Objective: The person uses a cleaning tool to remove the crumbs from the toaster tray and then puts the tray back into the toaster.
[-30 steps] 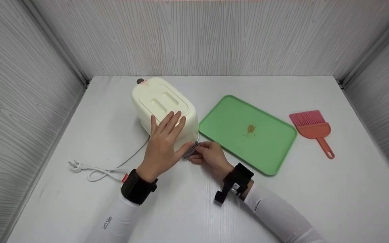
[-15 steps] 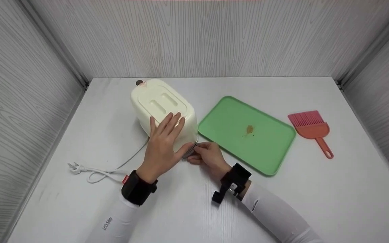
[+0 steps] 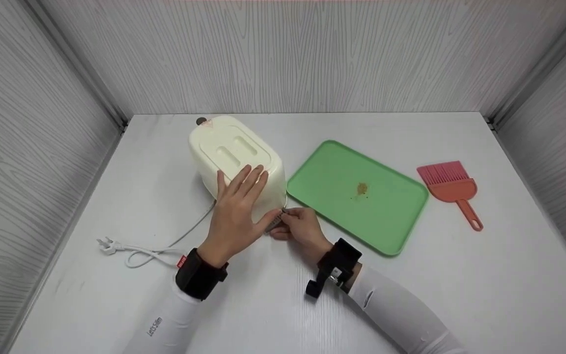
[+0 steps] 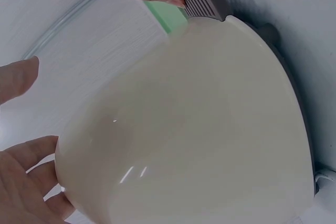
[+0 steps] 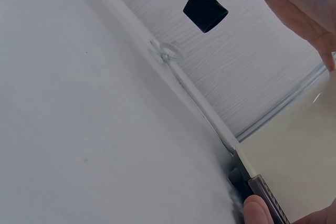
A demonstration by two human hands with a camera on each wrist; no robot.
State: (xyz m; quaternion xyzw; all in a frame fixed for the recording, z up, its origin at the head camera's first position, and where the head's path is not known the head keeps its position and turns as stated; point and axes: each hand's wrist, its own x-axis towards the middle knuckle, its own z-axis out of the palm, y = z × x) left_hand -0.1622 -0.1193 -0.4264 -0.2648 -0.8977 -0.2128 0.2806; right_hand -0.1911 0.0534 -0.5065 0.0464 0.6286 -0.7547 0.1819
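A cream toaster (image 3: pixel 241 152) with two slot-shaped recesses on top stands on the table, left of the green tray. My left hand (image 3: pixel 236 211) lies with spread, straight fingers on its top near edge; the left wrist view shows those fingertips against the rounded cream shell. At the toaster's base, my right hand (image 3: pixel 305 228) pinches the grey, ribbed end of a crumb tray (image 4: pixel 205 4) between thumb and fingers. That end sits right at the lower edge of the shell in both wrist views (image 5: pixel 266 195); the rest of the crumb tray is hidden.
The green tray (image 3: pixel 342 216) carries a small pile of brown crumbs (image 3: pixel 362 189). Right of it lies a pink and orange brush (image 3: pixel 452 186). A white power cord with its plug (image 3: pixel 108 246) lies at left. Pale wood-grain panels (image 3: pixel 302 59) enclose the table.
My right hand has shifted slightly left along the toaster's base, covering more of the crumb tray's ribbed end. The left hand stays on the toaster, and the whole head view has drifted a little.
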